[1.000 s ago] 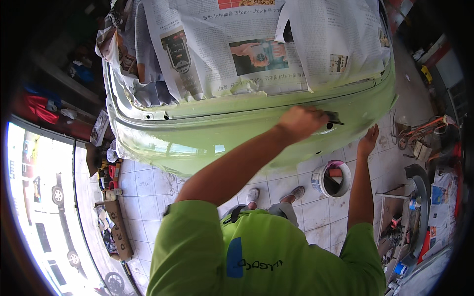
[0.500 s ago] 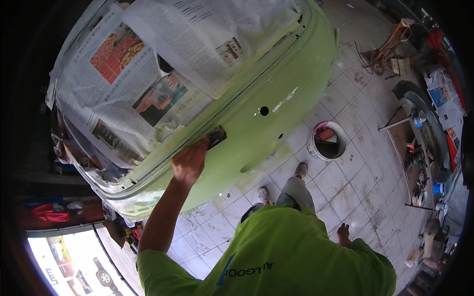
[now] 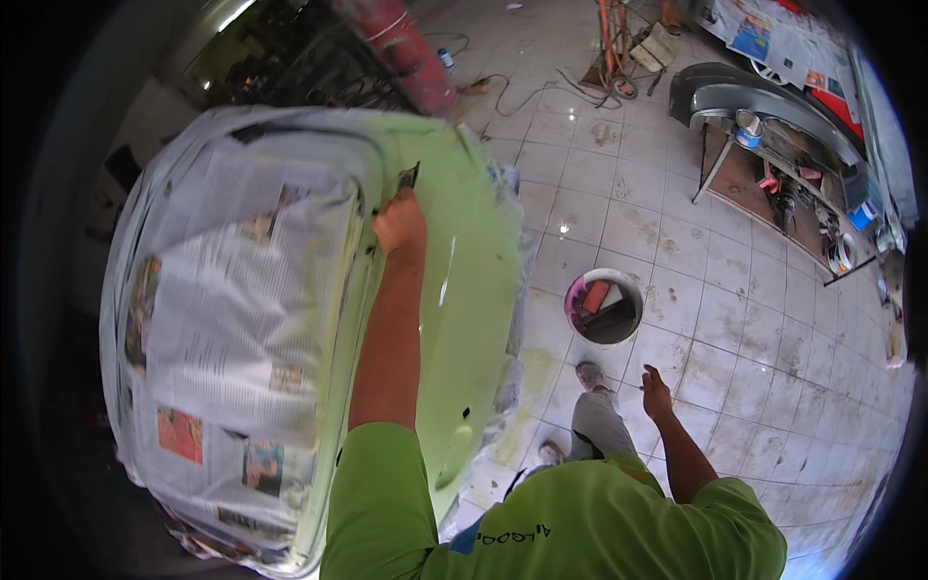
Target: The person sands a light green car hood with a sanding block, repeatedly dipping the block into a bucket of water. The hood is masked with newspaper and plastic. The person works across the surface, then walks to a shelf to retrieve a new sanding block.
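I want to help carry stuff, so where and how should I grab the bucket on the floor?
I'd take the bucket by its rim, hands on opposite sides, coming from above. It stands upright on the tiled floor, round mouth facing up, and its rim looks uncovered. A red block and other things lie inside, so best keep it level.

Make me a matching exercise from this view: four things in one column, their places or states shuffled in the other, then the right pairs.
Things
1. Left hand
2. Bucket
3. Newspaper sheets
4. Right hand

Places and states
A. Spread to the left of the bare green panel
B. Raised over the tiled floor, with nothing visible in its grasp
C. Gripping a dark tool at the painted surface
D. Standing beyond the feet, with a red block inside

Pairs: 1-C, 2-D, 3-A, 4-B
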Available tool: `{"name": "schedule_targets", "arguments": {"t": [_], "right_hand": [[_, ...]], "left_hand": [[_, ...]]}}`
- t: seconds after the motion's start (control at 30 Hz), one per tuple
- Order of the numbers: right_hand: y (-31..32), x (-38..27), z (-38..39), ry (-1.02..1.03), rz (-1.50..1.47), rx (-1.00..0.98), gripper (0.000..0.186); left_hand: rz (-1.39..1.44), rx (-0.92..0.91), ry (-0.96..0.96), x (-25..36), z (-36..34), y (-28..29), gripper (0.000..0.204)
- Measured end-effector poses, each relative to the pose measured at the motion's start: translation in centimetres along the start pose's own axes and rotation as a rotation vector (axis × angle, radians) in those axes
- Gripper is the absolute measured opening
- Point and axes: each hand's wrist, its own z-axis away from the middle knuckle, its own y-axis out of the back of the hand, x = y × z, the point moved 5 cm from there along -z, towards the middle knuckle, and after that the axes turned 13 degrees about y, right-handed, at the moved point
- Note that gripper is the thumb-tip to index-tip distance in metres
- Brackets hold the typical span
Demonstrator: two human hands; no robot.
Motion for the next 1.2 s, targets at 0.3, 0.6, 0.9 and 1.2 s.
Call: {"name": "schedule_targets", "arguments": {"t": [0.3, 0.6, 0.9, 1.2], "right_hand": [[11.8, 25.0, 6.6, -0.595, 0.444, -0.018, 0.050], [10.7, 25.7, -5.4, -0.346, 0.096, 0.138, 0.052], [4.2, 5.1, -5.4, 0.074, 0.044, 0.164, 0.044], [-0.6, 15.1, 13.7, 0.061, 0.526, -0.120, 0.053]], "left_hand": [[-0.089, -0.053, 0.143, 4.4, -14.4, -7.8, 0.010], [0.095, -0.170, 0.140, 4.5, -12.6, -7.1, 0.011], [0.251, -0.257, 0.003, -2.3, -1.5, 0.1, 0.015], [0.314, -0.369, -0.026, -10.8, 13.9, 12.8, 0.014]]}}
